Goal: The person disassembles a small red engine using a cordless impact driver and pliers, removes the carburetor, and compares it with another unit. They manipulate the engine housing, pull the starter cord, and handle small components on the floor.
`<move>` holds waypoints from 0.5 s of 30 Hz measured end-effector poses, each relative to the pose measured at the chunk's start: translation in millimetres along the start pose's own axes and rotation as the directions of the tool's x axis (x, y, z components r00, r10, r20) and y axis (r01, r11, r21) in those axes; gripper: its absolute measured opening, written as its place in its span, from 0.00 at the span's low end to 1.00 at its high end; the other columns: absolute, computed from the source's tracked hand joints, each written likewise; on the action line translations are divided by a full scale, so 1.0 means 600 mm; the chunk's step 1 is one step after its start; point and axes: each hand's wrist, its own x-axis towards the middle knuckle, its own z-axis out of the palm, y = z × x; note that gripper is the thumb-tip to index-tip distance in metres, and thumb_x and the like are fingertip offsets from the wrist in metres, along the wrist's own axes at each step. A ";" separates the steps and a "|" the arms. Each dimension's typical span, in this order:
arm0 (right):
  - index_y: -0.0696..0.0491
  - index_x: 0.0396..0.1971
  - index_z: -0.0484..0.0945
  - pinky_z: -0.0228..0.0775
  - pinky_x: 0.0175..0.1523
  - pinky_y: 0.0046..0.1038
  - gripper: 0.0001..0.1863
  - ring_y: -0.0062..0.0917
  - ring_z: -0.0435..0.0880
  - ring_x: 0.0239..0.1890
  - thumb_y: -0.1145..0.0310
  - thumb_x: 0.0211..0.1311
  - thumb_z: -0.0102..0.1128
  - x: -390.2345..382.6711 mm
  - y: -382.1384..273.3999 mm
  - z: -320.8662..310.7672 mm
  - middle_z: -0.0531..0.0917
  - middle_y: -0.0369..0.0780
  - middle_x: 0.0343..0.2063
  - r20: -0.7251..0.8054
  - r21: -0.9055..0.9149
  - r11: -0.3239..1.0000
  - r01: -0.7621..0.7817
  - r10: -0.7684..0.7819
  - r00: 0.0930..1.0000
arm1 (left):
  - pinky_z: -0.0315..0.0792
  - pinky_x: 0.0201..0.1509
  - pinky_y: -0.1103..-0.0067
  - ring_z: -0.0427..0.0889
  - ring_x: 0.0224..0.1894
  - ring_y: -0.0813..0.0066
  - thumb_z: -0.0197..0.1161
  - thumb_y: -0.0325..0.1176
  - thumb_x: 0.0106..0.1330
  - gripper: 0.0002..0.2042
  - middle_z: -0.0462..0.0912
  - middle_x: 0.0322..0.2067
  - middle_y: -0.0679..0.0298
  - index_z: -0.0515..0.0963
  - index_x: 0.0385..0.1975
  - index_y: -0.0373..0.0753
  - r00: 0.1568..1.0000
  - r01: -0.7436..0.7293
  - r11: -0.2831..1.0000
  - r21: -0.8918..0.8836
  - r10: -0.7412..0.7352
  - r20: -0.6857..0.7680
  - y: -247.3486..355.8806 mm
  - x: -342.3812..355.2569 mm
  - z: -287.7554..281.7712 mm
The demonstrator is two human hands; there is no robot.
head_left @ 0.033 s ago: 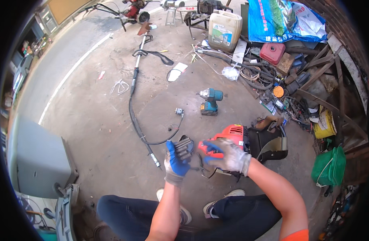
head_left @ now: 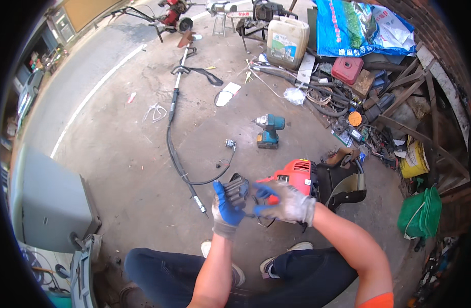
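My left hand (head_left: 226, 210), in a grey-and-blue work glove, grips a dark ridged part (head_left: 234, 189), its fingers wrapped around it. Just to its right, my right hand (head_left: 281, 203), gloved alike, has its fingers apart and holds nothing. Behind it lies a red engine unit (head_left: 296, 173) joined to a black padded frame (head_left: 343, 185). A black flexible shaft (head_left: 173, 149) runs from a long pole tool (head_left: 178, 77) to a metal end near my left hand. Above that sits a small metal part (head_left: 230, 143) on a thin cable.
A teal impact driver (head_left: 268, 131) stands ahead. At right are a jerrycan (head_left: 285, 43), red container (head_left: 346, 69), green bucket (head_left: 417, 215) and piled tools. A grey cabinet (head_left: 48, 200) is at left, a red machine (head_left: 174, 15) far back. My legs (head_left: 158, 272) fill the lower edge.
My right hand has shifted slightly left, toward the part in my left hand. The whole view has moved very slightly.
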 end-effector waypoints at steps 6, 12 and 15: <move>0.59 0.44 0.80 0.76 0.44 0.38 0.27 0.42 0.85 0.38 0.53 0.50 0.71 -0.005 -0.129 0.083 0.85 0.50 0.34 -0.130 -0.051 0.994 -0.094 0.086 0.988 | 0.73 0.27 0.78 0.78 0.24 0.72 0.43 0.59 0.75 0.30 0.80 0.24 0.63 0.79 0.36 0.35 0.951 -0.265 0.914 0.307 0.301 -0.076 -0.018 -0.074 0.012; 0.60 0.32 0.83 0.75 0.40 0.39 0.22 0.42 0.85 0.33 0.53 0.52 0.68 -0.043 -0.109 0.171 0.85 0.51 0.31 -0.350 0.000 0.982 -0.190 0.178 0.920 | 0.56 0.15 0.77 0.63 0.12 0.78 0.50 0.62 0.71 0.24 0.64 0.11 0.72 0.68 0.21 0.50 0.824 -0.210 0.886 0.414 0.388 -0.413 -0.068 -0.117 -0.006; 0.60 0.29 0.82 0.73 0.31 0.31 0.15 0.27 0.81 0.23 0.61 0.54 0.69 -0.049 -0.023 0.195 0.83 0.43 0.21 -0.485 0.175 0.956 -0.236 0.292 0.824 | 0.47 0.11 0.79 0.53 0.08 0.79 0.48 0.63 0.70 0.23 0.57 0.10 0.73 0.69 0.24 0.52 0.866 -0.073 0.995 0.064 0.095 -0.491 -0.053 -0.148 -0.103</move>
